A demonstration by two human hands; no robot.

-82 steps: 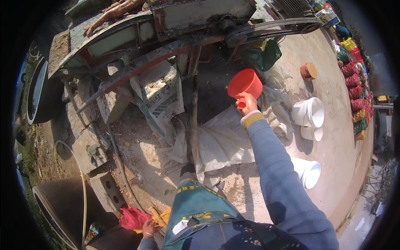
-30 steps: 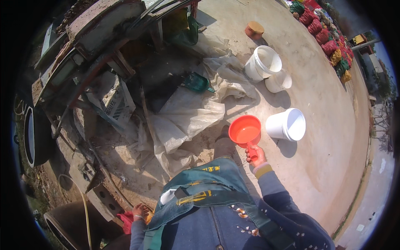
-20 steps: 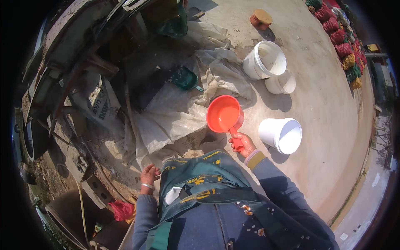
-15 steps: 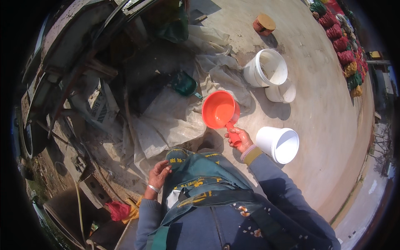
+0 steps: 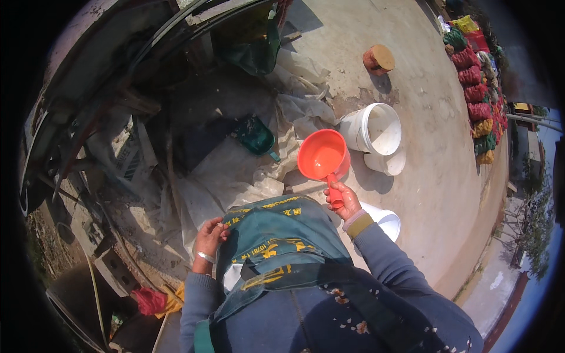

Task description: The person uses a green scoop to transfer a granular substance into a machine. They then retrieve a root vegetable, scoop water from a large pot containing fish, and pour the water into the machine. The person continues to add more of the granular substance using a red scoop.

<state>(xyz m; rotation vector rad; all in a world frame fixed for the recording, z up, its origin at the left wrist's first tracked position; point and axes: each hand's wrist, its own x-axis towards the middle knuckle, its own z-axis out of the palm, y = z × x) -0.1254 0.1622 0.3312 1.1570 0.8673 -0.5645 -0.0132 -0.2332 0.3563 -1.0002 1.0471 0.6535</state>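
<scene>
My right hand point(image 5: 344, 200) grips the handle of a red plastic dipper point(image 5: 319, 156), held level above the ground, its bowl looking wet inside. My left hand point(image 5: 212, 238) is loosely curled with fingers apart beside my dark green apron point(image 5: 282, 226), holding nothing visible. Beyond the dipper stand two white buckets, a larger one point(image 5: 376, 123) and a smaller one point(image 5: 385, 162). Another white bucket point(image 5: 388, 225) is partly hidden behind my right hand and wrist. A dark green scoop point(image 5: 253, 135) lies on crumpled pale plastic sheeting point(image 5: 229, 188) left of the dipper.
A rusty metal structure point(image 5: 106, 88) fills the upper left. A hollow block point(image 5: 115, 270), a pale hose point(image 5: 94, 294) and red cloth point(image 5: 150, 300) are at lower left. An orange-brown cylinder point(image 5: 378, 59) stands on the concrete. Stacked coloured mesh sacks point(image 5: 479, 94) line the right.
My left hand has risen from low at the left to beside the apron. The dipper shifted rightward, then back toward the middle, still in my right hand. The whole view has turned.
</scene>
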